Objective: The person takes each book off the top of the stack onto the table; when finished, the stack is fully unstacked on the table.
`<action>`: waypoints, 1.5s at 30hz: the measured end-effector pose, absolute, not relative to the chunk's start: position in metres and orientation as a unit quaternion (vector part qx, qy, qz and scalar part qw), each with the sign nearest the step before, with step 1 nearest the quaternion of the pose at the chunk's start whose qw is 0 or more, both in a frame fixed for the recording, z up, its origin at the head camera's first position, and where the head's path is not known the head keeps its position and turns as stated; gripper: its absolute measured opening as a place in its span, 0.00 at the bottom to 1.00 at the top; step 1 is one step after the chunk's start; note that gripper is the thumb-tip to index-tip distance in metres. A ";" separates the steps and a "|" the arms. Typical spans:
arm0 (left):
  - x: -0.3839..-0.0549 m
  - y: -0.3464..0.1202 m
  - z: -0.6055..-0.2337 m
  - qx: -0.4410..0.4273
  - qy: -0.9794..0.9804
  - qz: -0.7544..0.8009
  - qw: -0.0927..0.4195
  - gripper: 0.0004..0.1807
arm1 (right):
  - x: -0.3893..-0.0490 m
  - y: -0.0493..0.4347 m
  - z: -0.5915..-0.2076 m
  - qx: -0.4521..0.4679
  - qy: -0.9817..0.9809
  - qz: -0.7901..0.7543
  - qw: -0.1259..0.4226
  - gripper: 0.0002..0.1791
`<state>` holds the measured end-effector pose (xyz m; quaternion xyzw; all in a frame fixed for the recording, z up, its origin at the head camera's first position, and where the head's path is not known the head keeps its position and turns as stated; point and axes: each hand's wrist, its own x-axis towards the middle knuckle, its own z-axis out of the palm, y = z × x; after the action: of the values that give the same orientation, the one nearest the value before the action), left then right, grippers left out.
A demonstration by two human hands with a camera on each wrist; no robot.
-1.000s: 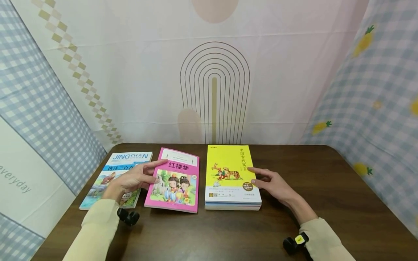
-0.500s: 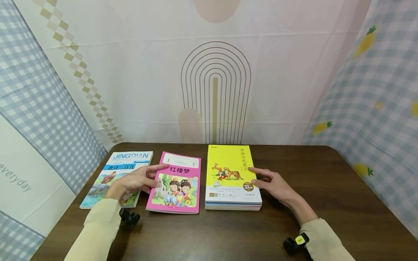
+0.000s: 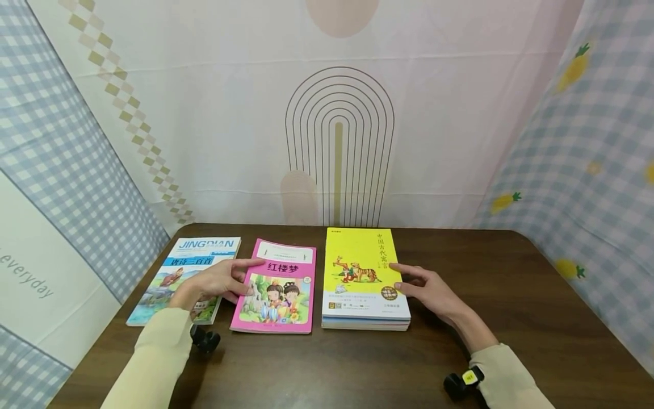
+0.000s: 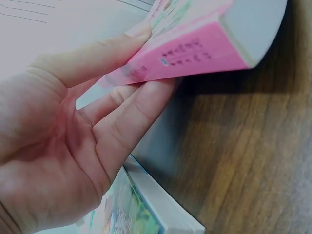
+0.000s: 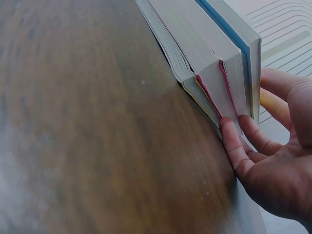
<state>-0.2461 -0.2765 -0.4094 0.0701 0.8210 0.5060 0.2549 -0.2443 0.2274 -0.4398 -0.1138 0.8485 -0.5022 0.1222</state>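
Observation:
My left hand (image 3: 217, 281) pinches the left edge of a pink paperback book (image 3: 278, 315). In the left wrist view, my thumb lies on the cover and my fingers are at the spine and underside of the pink book (image 4: 195, 53), whose spine edge looks raised off the table. A yellow-covered book (image 3: 352, 250) tops a neat stack to its right. My right hand (image 3: 431, 292) rests against that stack's right side. In the right wrist view, loosely bent fingers touch the edges of the stacked books (image 5: 195, 34), without gripping them.
A blue-and-white book (image 3: 166, 281) lies left of the pink one, partly behind my left hand. All are on a dark wooden table (image 3: 317, 369). A patterned cloth backdrop (image 3: 439, 142) hangs behind the table, with checked cloth (image 3: 577, 170) at the right.
The pink book has shifted slightly towards me and to the right in my left hand, and its far end sits lower. My right hand stays against the stack.

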 end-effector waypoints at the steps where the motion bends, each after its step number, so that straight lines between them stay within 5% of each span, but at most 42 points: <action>1: -0.246 -0.277 -0.409 0.073 0.823 0.503 0.254 0.46 | -0.244 0.227 -0.440 -0.114 0.848 -0.502 0.123 0.33; 30: -0.240 -0.267 -0.399 0.046 0.881 0.417 0.219 0.44 | -0.244 0.228 -0.439 -0.108 0.847 -0.505 0.127 0.34; 45: -0.232 -0.251 -0.381 0.040 0.945 0.292 0.142 0.37 | -0.242 0.227 -0.439 -0.109 0.846 -0.506 0.126 0.33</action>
<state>-0.2323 -0.2512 -0.3807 0.0397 0.9449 0.2922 0.1423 -0.2417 0.2273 -0.4389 -0.1087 0.8463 -0.5060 0.1262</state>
